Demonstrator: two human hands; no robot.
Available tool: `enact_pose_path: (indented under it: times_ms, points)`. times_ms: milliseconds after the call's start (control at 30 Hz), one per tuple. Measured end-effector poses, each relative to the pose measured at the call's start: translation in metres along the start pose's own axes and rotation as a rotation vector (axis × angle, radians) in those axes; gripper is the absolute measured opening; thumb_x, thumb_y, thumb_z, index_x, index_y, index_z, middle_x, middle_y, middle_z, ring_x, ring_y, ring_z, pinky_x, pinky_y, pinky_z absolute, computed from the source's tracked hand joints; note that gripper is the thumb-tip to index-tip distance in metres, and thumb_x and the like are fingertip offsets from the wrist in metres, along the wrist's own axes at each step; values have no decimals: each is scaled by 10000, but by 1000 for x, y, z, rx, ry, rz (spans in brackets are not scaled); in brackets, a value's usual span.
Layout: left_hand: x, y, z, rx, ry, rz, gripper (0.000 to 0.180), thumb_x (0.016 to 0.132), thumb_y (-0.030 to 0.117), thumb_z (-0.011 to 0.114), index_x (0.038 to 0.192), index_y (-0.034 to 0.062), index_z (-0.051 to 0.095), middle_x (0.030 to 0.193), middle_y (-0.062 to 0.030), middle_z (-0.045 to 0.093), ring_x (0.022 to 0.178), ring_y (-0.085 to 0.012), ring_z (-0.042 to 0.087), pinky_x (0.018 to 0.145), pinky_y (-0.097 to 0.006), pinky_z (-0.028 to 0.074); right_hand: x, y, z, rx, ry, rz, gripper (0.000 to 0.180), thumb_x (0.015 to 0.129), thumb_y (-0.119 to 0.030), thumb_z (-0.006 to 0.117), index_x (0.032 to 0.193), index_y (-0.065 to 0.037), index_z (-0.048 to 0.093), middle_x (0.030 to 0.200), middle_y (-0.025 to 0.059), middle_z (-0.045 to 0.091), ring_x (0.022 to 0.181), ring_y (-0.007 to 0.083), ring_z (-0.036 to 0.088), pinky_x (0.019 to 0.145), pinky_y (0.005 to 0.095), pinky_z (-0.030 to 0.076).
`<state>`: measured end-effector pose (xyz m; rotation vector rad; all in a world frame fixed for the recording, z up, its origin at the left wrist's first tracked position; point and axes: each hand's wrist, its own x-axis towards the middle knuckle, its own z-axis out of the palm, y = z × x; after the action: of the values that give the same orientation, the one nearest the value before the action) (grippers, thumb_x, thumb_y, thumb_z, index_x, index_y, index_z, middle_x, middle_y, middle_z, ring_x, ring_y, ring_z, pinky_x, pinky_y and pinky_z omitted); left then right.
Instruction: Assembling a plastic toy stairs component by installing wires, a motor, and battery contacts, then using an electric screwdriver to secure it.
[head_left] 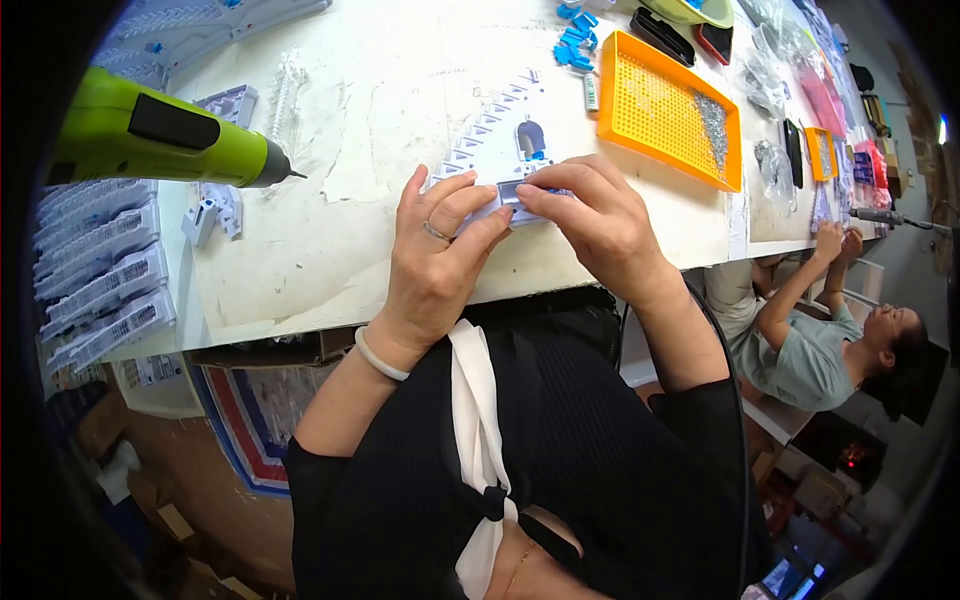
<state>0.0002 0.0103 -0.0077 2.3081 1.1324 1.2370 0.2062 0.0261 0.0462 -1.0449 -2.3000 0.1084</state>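
Observation:
A pale lavender plastic part (490, 140) with a toothed, stepped edge and an arched opening lies on the white table in front of me. My left hand (435, 250) grips its near left side, thumb and fingertips on a small rectangular piece or recess. From the right, my right hand (605, 225) pinches at the same spot with thumb and forefinger. Small blue bits (540, 157) show on the part just beyond my fingertips. What exactly the right fingertips hold is hidden by the fingers.
A green power screwdriver (170, 135) hangs at the left, bit pointing right. Stacked lavender parts (105, 270) stand at the far left. An orange tray (670, 110) holds small screws. Blue clips (576, 38) lie at the back. A co-worker (820, 350) sits at the right.

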Motion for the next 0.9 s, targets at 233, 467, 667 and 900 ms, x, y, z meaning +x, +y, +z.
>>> enact_pose_path:
  times_ms: [233,467,667,900]
  points:
    - [0,-1,0,-28,17,-2,281,767,65,794,1004,84,645,1162,-32,641,1175,-251,590,1091,-537,394,5,-5,3,-98,-87,-88,259,784,-65,667,1039,-26,691,964,76,645,884,221,621,775,349,496]
    - [0,-2,1,-17,17,-9,255,764,63,795,970,83,646,1162,-33,645,1165,-252,596,1080,-533,408,-3,-4,6,-130,-33,-99,319,734,-37,691,1051,-21,705,970,59,682,824,204,619,731,339,490]
    - [3,-3,-2,-46,10,4,254,762,61,798,967,79,649,1158,-42,646,1162,-259,597,1077,-544,404,-1,-9,0,-173,-156,-78,369,732,-37,673,1100,-10,698,1013,74,656,888,225,605,790,336,495]
    - [-1,-1,-2,-31,-9,-8,292,749,27,805,977,71,629,1150,-72,651,1170,-294,609,1091,-557,389,12,43,-23,65,-54,190,362,823,94,623,1153,-42,682,1005,160,661,924,293,622,816,360,518]
